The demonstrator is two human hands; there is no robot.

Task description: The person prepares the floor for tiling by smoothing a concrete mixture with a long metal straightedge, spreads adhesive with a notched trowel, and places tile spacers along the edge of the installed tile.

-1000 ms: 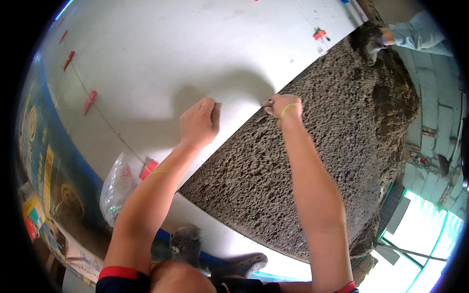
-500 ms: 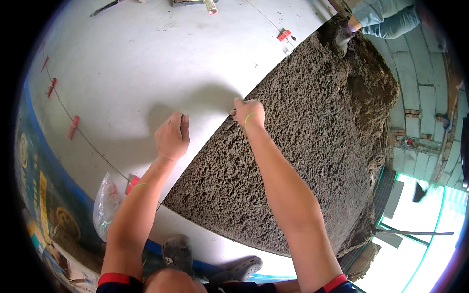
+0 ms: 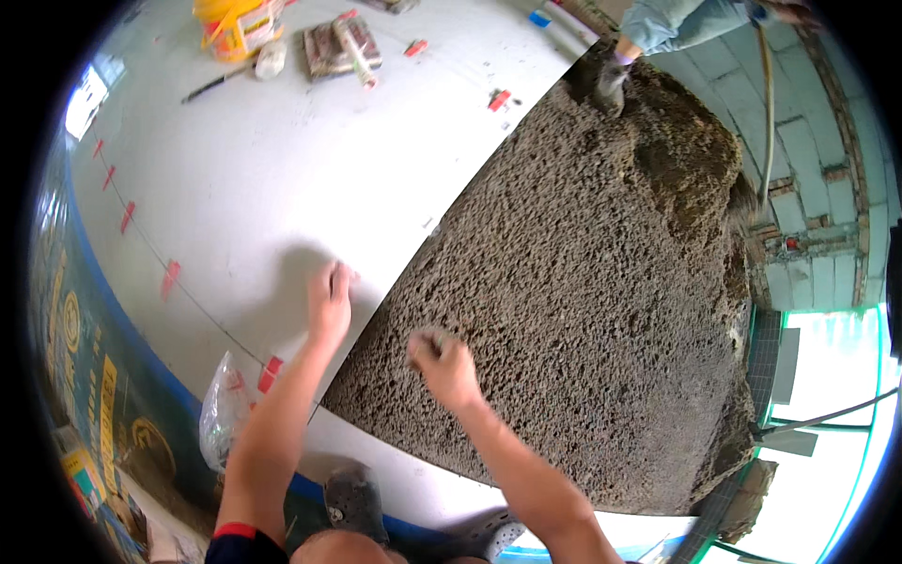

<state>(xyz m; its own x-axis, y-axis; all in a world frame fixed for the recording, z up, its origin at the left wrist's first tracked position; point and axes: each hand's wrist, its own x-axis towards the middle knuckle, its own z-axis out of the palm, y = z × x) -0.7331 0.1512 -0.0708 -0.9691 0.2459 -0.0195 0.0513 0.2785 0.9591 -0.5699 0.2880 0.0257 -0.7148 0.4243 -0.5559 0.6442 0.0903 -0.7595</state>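
Observation:
Over the large pale tile (image 3: 244, 160), near its edge, my left hand (image 3: 329, 305) is closed, with its fingers curled in. Whatever lies inside that fist is hidden. My right hand (image 3: 446, 371) hangs above the rough grey mortar bed (image 3: 564, 282), apart from the left. Its fingers are bent, but motion smears them, so I cannot tell whether they hold anything. A small pale piece (image 3: 429, 225) sits at the tile's edge, beyond both hands. Several red wedges, such as this red wedge (image 3: 271, 374), line the joint on the left.
A clear plastic bag (image 3: 224, 414) stands at the lower left. Far off are a yellow bucket (image 3: 235, 26), a flat trowel-like tool (image 3: 324, 52) and a black-handled tool (image 3: 218, 85). A co-worker's leg and shoe (image 3: 611, 86) are at the mortar's far end. Block wall (image 3: 808, 207) rises at right.
My right hand has left the tile's edge and come back toward me over the mortar. A small pale piece shows where it was. My view has shifted, bringing the bucket into sight.

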